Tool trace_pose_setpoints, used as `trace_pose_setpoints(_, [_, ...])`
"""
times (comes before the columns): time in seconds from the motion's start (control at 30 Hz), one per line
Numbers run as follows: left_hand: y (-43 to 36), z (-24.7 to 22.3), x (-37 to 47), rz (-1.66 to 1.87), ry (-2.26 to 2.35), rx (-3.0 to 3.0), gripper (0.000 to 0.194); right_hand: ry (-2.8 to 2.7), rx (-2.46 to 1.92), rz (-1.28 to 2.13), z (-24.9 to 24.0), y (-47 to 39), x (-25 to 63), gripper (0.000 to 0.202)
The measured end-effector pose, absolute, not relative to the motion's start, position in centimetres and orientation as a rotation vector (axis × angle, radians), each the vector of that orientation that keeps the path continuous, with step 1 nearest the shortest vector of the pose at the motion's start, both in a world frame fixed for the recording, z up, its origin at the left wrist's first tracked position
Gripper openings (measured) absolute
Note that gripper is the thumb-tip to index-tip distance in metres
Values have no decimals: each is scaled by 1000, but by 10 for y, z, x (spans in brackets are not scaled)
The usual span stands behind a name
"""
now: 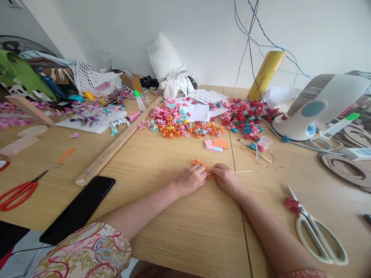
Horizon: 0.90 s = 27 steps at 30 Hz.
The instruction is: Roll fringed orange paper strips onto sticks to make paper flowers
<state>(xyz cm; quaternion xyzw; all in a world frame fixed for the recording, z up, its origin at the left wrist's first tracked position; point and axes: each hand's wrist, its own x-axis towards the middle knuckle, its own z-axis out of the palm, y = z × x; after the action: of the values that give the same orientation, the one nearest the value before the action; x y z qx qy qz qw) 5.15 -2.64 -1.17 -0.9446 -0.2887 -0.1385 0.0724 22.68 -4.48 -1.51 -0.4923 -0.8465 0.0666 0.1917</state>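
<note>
My left hand [191, 180] rests low over the wooden table, its fingers closed on a piece of orange paper [197, 162] whose curled end sticks out above the knuckles. Close against it, my right hand [227, 180] pinches the same orange paper between thumb and fingers. Most of the paper is hidden by the fingers. A thin pale stick [244, 171] lies just right of my right hand. Beyond my hands is a small stack of coloured paper, with an orange sheet [220, 143] on top.
Heaps of small paper flowers [174, 121] spread across the back. A wooden bar [120, 141] lies diagonally at left, near a black phone [78, 208] and red scissors [21, 191]. White-handled scissors [315, 229] lie at right, before a white fan [315, 108]. A yellow roll [266, 75] leans behind.
</note>
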Motion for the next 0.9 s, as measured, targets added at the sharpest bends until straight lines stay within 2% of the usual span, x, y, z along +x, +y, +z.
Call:
trace_pose_setpoints(0.4, [-25,-11,52,-419,-947,-2890,10,-2362,-1371,162,-20,-42,226,15])
trace_pose_setpoints(0.7, [-24,-14,50,-469,-922,-2891,17,-2379,-1378,129,-21,-43,223,17])
trace_pose_setpoints(0.9, [-24,-12,44,-517,-879,-2933,14,-2392,-1367,144,-20,-43,225,17])
